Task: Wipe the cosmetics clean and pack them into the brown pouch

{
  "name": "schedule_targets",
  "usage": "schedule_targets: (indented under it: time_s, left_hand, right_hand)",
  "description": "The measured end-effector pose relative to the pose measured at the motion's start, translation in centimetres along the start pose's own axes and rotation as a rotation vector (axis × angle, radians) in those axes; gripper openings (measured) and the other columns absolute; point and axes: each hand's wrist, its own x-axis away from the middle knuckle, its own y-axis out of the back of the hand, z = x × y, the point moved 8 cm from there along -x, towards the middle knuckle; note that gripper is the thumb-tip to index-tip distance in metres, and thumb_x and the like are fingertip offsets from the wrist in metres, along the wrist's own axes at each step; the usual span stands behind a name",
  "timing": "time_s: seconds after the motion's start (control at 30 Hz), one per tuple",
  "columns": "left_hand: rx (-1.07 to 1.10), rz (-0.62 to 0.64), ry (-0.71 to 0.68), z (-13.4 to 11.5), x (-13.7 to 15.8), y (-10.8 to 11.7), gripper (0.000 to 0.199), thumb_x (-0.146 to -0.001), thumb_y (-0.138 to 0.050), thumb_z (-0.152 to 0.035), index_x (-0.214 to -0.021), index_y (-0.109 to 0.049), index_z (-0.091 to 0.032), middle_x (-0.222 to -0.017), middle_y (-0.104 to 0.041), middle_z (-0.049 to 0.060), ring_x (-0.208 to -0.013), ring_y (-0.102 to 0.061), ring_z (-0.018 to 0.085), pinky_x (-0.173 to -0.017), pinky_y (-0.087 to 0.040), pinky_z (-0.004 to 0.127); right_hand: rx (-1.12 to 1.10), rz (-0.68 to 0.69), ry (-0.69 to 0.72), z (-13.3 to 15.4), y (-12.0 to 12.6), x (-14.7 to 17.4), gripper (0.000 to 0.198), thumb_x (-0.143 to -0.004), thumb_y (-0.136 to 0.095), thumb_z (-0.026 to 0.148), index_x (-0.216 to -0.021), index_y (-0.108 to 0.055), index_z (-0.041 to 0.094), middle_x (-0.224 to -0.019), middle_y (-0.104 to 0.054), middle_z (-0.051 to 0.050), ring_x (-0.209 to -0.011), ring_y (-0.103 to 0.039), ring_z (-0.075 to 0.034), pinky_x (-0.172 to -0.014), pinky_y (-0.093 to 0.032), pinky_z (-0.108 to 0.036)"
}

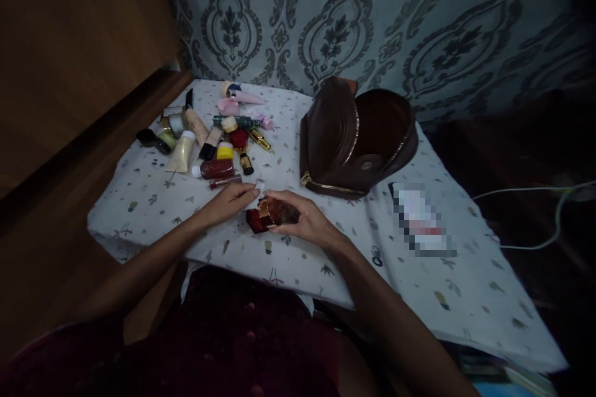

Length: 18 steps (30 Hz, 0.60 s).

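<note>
My right hand (307,218) is wrapped round a red perfume bottle (256,221) with a gold band and a dark amber upper part, tilted low over the cloth. Close to its left, my left hand (231,201) has its fingers pressed together. A small whitish piece (260,185) shows at those fingertips, too small to name. Just beyond the left hand lie a lip gloss tube (226,182) and a bottle of reddish liquid (216,169) with a white cap. An open brown leather bag (333,130) stands behind my right hand, its zip undone.
Several cosmetics cluster at the back left, among them a cream tube (182,152), a yellow-lidded jar (225,151) and a pink tube (249,97). On the right lies a blurred-out phone-like object (421,220), near black rings (377,256) and a white cable (526,190).
</note>
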Motion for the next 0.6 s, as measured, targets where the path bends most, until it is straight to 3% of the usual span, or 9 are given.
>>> schedule_targets:
  time_s: [0.13,0.27,0.43,0.6]
  left_hand:
    - [-0.066,-0.064,-0.046,-0.8,0.2,0.2,0.04,-0.095,-0.042,-0.048,-0.067,-0.044,-0.02,-0.063,-0.037,-0.005,-0.061,-0.041,0.012,-0.059,-0.035,0.025]
    - [-0.15,-0.156,-0.135,-2.1,1.0,1.0,0.037,-0.096,-0.045,-0.043,-0.07,-0.051,-0.018,-0.067,-0.046,-0.003,-0.068,-0.048,0.014,-0.066,-0.038,0.026]
    - [-0.211,-0.225,-0.239,-3.3,2.4,1.5,0.028,-0.097,-0.05,-0.04,-0.096,-0.067,-0.017,-0.093,-0.065,0.006,-0.091,-0.06,0.02,-0.085,-0.047,0.033]
    - [-0.317,-0.236,-0.338,-3.9,3.9,1.4,0.023,-0.097,-0.053,-0.031,-0.111,-0.067,-0.02,-0.11,-0.065,0.008,-0.104,-0.062,0.021,-0.091,-0.049,0.036]
  right_hand:
    - [0.01,0.015,0.034,0.3,-0.1,0.0,0.054,-0.078,-0.079,0.038,-0.129,-0.061,0.03,-0.116,-0.066,-0.006,-0.107,-0.064,-0.022,-0.098,-0.05,-0.043]
    - [-0.069,-0.038,0.014,-0.7,0.0,-0.1,0.059,-0.075,-0.081,0.04,-0.129,-0.061,0.029,-0.124,-0.065,-0.007,-0.111,-0.064,-0.022,-0.097,-0.051,-0.041]
    - [-0.144,-0.08,-0.072,-2.4,0.1,-0.1,0.066,-0.072,-0.083,0.043,-0.131,-0.059,0.023,-0.117,-0.069,-0.008,-0.101,-0.068,-0.021,-0.087,-0.055,-0.038]
    - [-0.211,-0.107,-0.109,-2.9,0.2,-0.1,0.066,-0.07,-0.084,0.043,-0.128,-0.06,0.022,-0.113,-0.07,-0.008,-0.099,-0.068,-0.021,-0.086,-0.055,-0.038]
